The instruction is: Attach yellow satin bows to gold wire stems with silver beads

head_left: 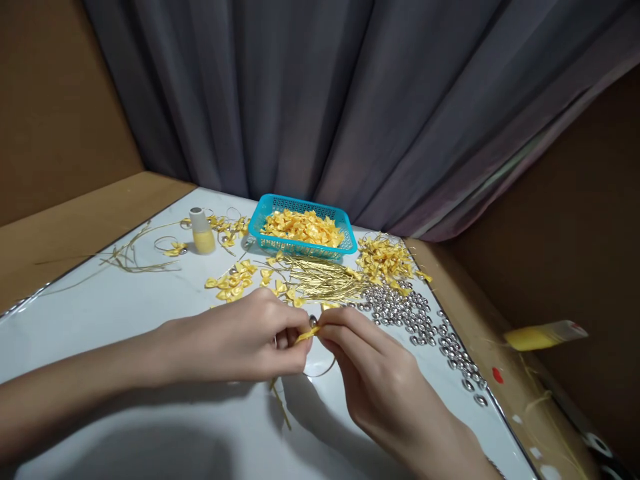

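Left grip [245, 335] pinching yellow ribbon [307, 335], right grip [377, 367] apparently likewise, red bottle marking [579, 329] blurred

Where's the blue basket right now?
In the head view, the blue plastic basket stands near centre at the tabletop's far end, beyond the left hand, between the small bottle at left and the yellow bow pile at right.

My left hand [250, 337] and right hand [380, 367] hide most of the flat yellow ribbon piece [307, 335] — I can't tell its full shape. The glossy white tabletop [125, 310] loses its near edge; past its right edge, a yellow, clear-ended bottle [545, 335] blurs.
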The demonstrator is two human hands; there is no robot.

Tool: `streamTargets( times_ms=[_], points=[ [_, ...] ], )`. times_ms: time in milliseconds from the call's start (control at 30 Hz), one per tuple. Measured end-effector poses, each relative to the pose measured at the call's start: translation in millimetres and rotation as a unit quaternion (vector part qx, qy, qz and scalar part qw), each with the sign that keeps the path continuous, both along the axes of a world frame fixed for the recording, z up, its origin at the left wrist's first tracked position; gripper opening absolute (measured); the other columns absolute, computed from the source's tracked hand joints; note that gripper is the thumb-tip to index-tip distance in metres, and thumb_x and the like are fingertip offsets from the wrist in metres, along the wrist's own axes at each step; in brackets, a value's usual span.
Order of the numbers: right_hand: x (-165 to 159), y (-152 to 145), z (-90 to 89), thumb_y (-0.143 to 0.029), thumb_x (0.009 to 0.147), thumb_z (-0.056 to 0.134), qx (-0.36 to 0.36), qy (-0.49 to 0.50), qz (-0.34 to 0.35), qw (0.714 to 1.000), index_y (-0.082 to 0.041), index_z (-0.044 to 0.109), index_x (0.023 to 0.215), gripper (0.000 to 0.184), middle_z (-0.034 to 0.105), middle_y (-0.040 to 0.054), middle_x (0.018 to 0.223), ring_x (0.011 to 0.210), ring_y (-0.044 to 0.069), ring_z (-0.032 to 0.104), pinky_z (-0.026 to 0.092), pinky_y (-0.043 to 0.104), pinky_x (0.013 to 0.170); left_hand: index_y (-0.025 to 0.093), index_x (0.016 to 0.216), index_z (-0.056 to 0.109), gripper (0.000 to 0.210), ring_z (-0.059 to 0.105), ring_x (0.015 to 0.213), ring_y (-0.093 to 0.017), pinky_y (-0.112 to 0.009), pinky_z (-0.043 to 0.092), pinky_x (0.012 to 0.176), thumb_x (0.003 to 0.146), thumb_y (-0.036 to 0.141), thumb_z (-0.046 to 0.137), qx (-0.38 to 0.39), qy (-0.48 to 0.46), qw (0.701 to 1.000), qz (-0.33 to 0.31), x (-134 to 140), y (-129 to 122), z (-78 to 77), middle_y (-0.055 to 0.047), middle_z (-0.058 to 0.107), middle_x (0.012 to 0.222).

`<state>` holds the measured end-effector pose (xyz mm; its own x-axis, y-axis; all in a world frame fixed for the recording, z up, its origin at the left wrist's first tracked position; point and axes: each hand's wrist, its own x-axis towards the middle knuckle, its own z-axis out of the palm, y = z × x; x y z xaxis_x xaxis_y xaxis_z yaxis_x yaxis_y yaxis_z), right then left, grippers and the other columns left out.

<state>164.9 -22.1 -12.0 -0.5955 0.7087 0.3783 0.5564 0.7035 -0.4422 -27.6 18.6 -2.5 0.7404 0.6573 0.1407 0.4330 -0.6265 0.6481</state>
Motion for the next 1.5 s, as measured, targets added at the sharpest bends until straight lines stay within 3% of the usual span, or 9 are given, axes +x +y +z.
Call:
streamTargets(
  times_ms=[533, 733, 900, 967, 1067, 1167, 1267, 1367, 1500],
  points=[
    [-8, -1, -5.8, 0.006, 0.081, 0.026, 0.072, -0.063, -0.015, 0.995, -0.008, 0.060, 0.085, 0.037, 0.058, 0.0125, 0.082, 0.076, 0.019, 0.055, 0.054, 0.031, 0.064, 0.014, 0.055, 0.050, 0.023, 0.043, 0.039, -0.005, -0.013, 0.029, 0.039, 0.078, 0.015, 0.047, -0.084, 0.007, 0.996, -0.012, 4, 6, -4.4, 0.005, 0.047, 0.043],
    [-6, 2, -4.1, 0.004, 0.083, 0.029, 0.046, -0.061, -0.012, 0.997, -0.012, 0.058, 0.085, 0.033, 0.059, 0.0129, 0.089, 0.082, 0.020, 0.057, 0.053, 0.032, 0.069, 0.016, 0.056, 0.048, 0.024, 0.057, 0.039, -0.009, -0.013, 0.042, 0.042, 0.080, 0.014, 0.046, -0.221, -0.049, 0.974, -0.011, 5, 8, -8.4, 0.002, 0.059, 0.043],
    [10, 11, 17.9, -0.007, 0.089, 0.043, 0.062, 0.062, -0.102, 0.991, -0.014, 0.055, 0.094, 0.015, 0.063, 0.0095, 0.093, 0.084, 0.016, 0.061, 0.052, 0.027, 0.072, 0.015, 0.064, 0.055, 0.019, 0.061, 0.040, -0.011, -0.016, 0.046, 0.040, 0.081, 0.021, 0.055, -0.404, -0.176, 0.898, -0.011, 5, 19, -13.3, -0.001, 0.065, 0.052],
    [17, 15, 21.7, -0.014, 0.090, 0.047, 0.014, 0.094, -0.145, 0.985, -0.016, 0.057, 0.092, 0.011, 0.064, 0.0061, 0.085, 0.075, 0.015, 0.062, 0.051, 0.026, 0.066, 0.013, 0.067, 0.058, 0.017, 0.062, 0.041, -0.011, -0.016, 0.046, 0.039, 0.081, 0.023, 0.058, -0.449, -0.231, 0.863, -0.019, 4, 23, -19.1, -0.003, 0.069, 0.058],
    [19, 17, 12.5, -0.023, 0.091, 0.049, -0.155, 0.117, -0.117, 0.974, -0.018, 0.060, 0.091, 0.012, 0.067, 0.0046, 0.083, 0.074, 0.015, 0.064, 0.052, 0.027, 0.066, 0.011, 0.070, 0.061, 0.017, 0.061, 0.039, -0.011, -0.014, 0.044, 0.035, 0.079, 0.025, 0.060, -0.502, -0.308, 0.808, -0.019, 3, 25, -32.5, -0.005, 0.070, 0.058],
    [12, 17, -7.2, -0.027, 0.090, 0.051, -0.290, 0.191, -0.050, 0.936, -0.019, 0.060, 0.097, 0.014, 0.069, 0.0060, 0.094, 0.088, 0.015, 0.065, 0.052, 0.029, 0.078, 0.009, 0.067, 0.062, 0.021, 0.052, 0.030, -0.006, -0.010, 0.034, 0.028, 0.076, 0.028, 0.063, -0.550, -0.357, 0.755, 0.004, 6, 22, -46.9, -0.005, 0.067, 0.053],
    [5, 14, -20.6, -0.029, 0.087, 0.054, -0.318, 0.242, -0.076, 0.913, -0.017, 0.059, 0.093, 0.014, 0.070, 0.0071, 0.091, 0.087, 0.015, 0.066, 0.053, 0.030, 0.077, 0.008, 0.063, 0.061, 0.024, 0.045, 0.024, -0.004, -0.009, 0.030, 0.025, 0.073, 0.029, 0.065, -0.586, -0.367, 0.722, 0.022, 10, 19, -57.8, -0.006, 0.066, 0.050],
    [3, 11, -22.1, -0.027, 0.087, 0.053, -0.341, 0.230, -0.098, 0.906, -0.017, 0.061, 0.081, 0.014, 0.069, 0.0037, 0.072, 0.068, 0.013, 0.065, 0.052, 0.027, 0.066, 0.009, 0.058, 0.056, 0.024, 0.042, 0.025, -0.002, -0.008, 0.032, 0.028, 0.075, 0.024, 0.064, -0.611, -0.388, 0.689, 0.039, 15, 19, -65.9, -0.005, 0.063, 0.046],
    [2, 8, -21.3, -0.025, 0.087, 0.052, -0.363, 0.235, -0.124, 0.893, -0.015, 0.062, 0.077, 0.017, 0.066, 0.0013, 0.064, 0.053, 0.010, 0.058, 0.047, 0.022, 0.053, 0.013, 0.053, 0.046, 0.028, 0.029, 0.021, 0.000, -0.007, 0.024, 0.025, 0.077, 0.015, 0.058, -0.687, -0.412, 0.598, 0.033, 21, 20, -77.9, 0.002, 0.053, 0.038]
  ],
)
